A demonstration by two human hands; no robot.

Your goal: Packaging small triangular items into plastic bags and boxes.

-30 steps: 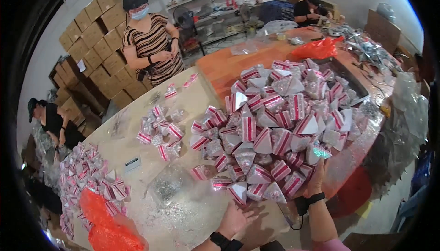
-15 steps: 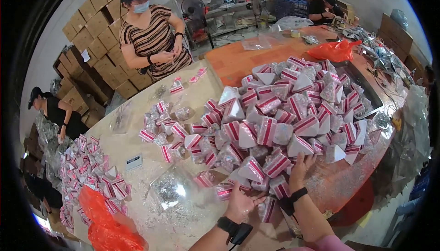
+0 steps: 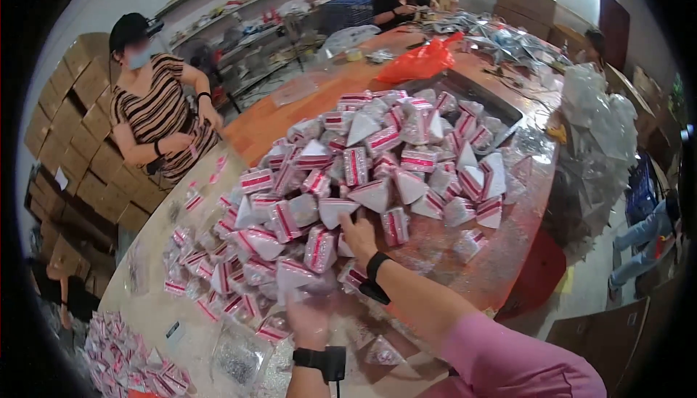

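Note:
A big heap of white glittery wedges with pink-red stripes (image 3: 356,165), shaped like cake slices, covers the middle of the table. At its near edge, my right hand (image 3: 357,238) touches the heap, fingers stretched up against a white wedge (image 3: 335,211). Lower and further left, my left hand (image 3: 308,319) is smeared by motion below a pale wedge (image 3: 294,274); its fingers cannot be made out. Both wrists wear black bands. One loose wedge (image 3: 383,352) lies on the table right of my left wrist, and another (image 3: 470,245) sits right of the heap.
A second pile of small pink-and-white pieces (image 3: 131,362) is at the lower left. Behind the heap lie a metal tray (image 3: 508,118) and a red plastic bag (image 3: 420,60). Across the table stands a person in a striped top (image 3: 156,100); another sits at the far end.
The view has swung right. My right hand has moved up and left against the heap, and my left hand is now blurred. Wedges along the near edge have shifted.

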